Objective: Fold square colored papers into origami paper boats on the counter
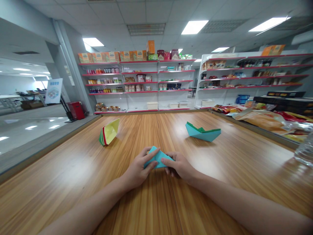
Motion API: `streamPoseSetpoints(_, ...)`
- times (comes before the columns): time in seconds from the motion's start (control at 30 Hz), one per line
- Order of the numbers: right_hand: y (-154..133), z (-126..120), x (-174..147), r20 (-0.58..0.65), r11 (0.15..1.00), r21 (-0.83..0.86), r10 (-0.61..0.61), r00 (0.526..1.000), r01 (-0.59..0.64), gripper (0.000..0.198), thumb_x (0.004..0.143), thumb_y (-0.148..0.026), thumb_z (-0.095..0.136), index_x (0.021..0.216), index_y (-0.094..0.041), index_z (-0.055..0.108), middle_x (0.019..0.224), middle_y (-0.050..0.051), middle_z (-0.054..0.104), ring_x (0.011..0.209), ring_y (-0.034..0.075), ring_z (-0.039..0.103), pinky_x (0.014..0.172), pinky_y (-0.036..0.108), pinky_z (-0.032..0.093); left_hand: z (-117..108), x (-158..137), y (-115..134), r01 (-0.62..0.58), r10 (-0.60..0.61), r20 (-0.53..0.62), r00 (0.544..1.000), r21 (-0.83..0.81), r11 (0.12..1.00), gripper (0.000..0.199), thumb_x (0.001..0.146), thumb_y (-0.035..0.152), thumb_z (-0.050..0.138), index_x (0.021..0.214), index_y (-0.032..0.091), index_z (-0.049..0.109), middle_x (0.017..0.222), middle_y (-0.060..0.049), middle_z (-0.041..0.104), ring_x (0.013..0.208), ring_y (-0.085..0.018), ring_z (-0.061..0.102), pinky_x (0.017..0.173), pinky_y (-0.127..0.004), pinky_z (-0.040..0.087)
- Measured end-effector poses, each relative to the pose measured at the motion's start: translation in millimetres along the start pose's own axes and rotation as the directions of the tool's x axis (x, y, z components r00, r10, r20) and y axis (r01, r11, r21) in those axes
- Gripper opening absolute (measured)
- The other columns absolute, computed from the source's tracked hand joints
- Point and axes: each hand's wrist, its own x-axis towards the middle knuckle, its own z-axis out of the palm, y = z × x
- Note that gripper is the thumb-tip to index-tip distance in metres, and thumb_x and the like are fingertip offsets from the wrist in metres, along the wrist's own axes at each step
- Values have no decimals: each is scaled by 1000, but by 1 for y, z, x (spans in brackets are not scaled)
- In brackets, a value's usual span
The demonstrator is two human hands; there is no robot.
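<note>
Between my two hands, a little above the wooden table, is a folded piece of light blue paper (158, 157) with a slanted top edge. My left hand (140, 166) grips its left side, with the thumb and a finger lying over the front face. On the right side my right hand (180, 165) pinches it, thumb in front and the other fingers behind and below. Farther off on the left lies a tilted paper boat (110, 132) in yellow, red, white and green layers. A blue and green paper boat (204, 132) rests on the right.
The wooden table (80, 182) fills the foreground. Snack bags (262, 120) and black boxes (286, 102) are piled along its right side, with a clear plastic container (304, 151) at the right edge. Stocked shelves (139, 78) stand behind.
</note>
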Motion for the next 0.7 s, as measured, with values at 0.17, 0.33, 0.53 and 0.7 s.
streamPoseSetpoints(0.17,-1,-2,-4,-82,996,84,-8,997,14,33,76,-47,60,72,-15,55,59,0,58,44,8,48,37,19,26,0,1,1,56,-57,20,998,42,998,56,91,35,50,143,24,32,138,-12,43,127,-26,41,105,-41,35)
streamPoseSetpoints(0.33,-1,2,-5,-200,988,-103,-137,970,119,31,79,-46,62,77,-15,59,63,1,58,55,11,53,48,22,39,-1,1,3,96,-96,41,995,9,995,62,90,38,51,145,22,27,138,-11,46,125,-26,44,104,-42,35)
streamPoseSetpoints(0.53,-3,7,-9,-231,925,-332,-269,935,184,33,85,-40,58,108,-17,61,88,6,67,77,18,62,64,27,49,0,-2,5,157,-153,93,984,-42,987,60,91,39,50,145,25,27,120,-6,62,109,-23,56,98,-41,41)
streamPoseSetpoints(0.7,-4,8,-10,-211,887,-398,-338,917,235,33,83,-33,62,113,-21,61,100,7,65,82,17,62,65,26,51,-4,2,8,44,-41,49,998,-51,998,59,87,36,56,142,22,37,143,-10,40,130,-26,39,107,-40,32)
